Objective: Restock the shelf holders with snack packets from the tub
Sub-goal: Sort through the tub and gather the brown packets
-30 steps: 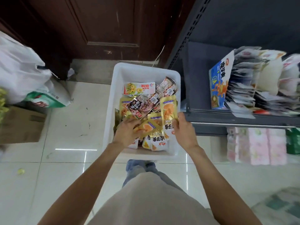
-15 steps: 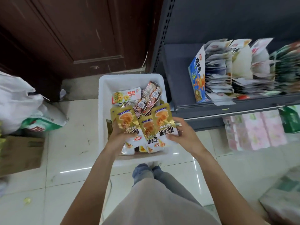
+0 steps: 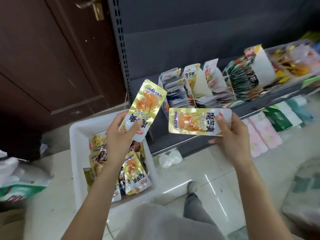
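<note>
Half a second ago I saw both hands holding one fan of gold packets low over the white tub [image 3: 76,135]. Now they are apart and higher: the left hand [image 3: 119,141] grips one gold packet [image 3: 144,108] almost upright, and the right hand [image 3: 232,137] pinches a second gold packet [image 3: 199,122] lying sideways, in front of the shelf edge [image 3: 270,99]. Behind them, cardboard holders [image 3: 200,80] on the shelf stand full of packets. A crumpled plastic wrap [image 3: 168,158] lies on the floor beside the tub, which has more mixed packets inside.
</note>
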Motion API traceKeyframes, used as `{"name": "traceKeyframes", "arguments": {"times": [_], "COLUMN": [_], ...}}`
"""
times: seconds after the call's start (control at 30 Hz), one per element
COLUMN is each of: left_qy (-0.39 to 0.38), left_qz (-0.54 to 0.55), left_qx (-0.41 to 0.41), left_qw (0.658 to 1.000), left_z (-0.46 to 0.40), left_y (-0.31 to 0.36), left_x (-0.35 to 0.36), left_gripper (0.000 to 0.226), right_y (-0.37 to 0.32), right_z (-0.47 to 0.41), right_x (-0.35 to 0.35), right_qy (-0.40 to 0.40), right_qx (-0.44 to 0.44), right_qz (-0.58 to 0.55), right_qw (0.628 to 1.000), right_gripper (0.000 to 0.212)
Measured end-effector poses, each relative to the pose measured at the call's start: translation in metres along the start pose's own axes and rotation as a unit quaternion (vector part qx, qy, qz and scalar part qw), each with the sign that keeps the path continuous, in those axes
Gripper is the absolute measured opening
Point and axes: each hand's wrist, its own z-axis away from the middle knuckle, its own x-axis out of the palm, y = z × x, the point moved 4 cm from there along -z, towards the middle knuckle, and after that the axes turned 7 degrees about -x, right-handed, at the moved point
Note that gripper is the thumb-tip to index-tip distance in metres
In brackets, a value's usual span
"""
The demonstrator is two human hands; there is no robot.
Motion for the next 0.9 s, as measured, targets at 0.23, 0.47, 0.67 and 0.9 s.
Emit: {"name": "traceKeyframes", "arguments": {"times": [0.23,0.47,0.67,0.9], "left_qy": [0.018,0.144,0.134,0.103], "left_qz": [0.005,-0.061,-0.182,-0.396], "left_qx": [0.035,0.124,0.198,0.202], "left_qw": [0.999,0.980,0.954,0.890], "left_z": [-0.023,-0.026,-0.033,-0.065], "left_y": [0.020,0.063,0.095,0.073], "left_x": [0.074,0.144,0.202,0.248], "left_gripper": [0.023,0.010,0.009,0.022], "right_y": [0.006,0.009,0.011,0.010], "right_z": [-0.068,-0.149,-0.197,-0.235], "right_x": [-0.065,-0.125,-0.139,-0.112], "right_qy": [-0.007,-0.044,-0.093,-0.147], "right_qx": [-0.038,-0.081,-0.099,-0.116], "right_qz": [-0.059,-0.064,-0.014,-0.026], "right_qw": [0.997,0.994,0.991,0.982], "right_gripper": [0.019,0.018,0.020,0.018]}}
